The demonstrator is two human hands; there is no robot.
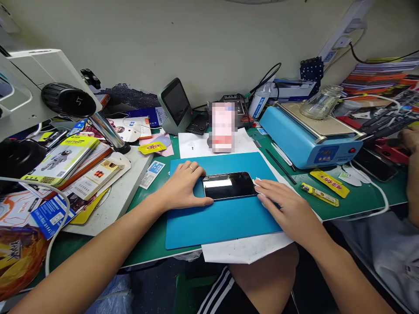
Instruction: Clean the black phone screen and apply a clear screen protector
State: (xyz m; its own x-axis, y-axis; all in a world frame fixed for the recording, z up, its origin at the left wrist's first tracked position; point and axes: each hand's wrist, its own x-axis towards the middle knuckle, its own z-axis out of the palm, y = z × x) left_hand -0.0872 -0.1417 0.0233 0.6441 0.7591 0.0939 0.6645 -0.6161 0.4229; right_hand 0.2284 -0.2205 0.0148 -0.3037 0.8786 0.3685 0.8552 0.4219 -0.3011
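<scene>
A black-screened smartphone [231,186] lies flat on a blue mat [209,229], its glass reflecting a bright patch. My left hand [183,185] grips its left end, with the thumb along the near edge and the fingers at the far corner. A ring sits on one finger. At the phone's right end, my right hand [284,205] pinches a small white wipe [257,181] against the edge. Most of the wipe is hidden under the fingers.
Behind the mat stand a blurred-out phone [223,126] and a smart display [175,107]. A blue heating plate [310,135] carrying a glass jar [322,102] is at right, near a yellow lighter [320,194]. Boxes [62,159] and a microscope arm [49,83] crowd the left. Another person's hand [410,139] shows far right.
</scene>
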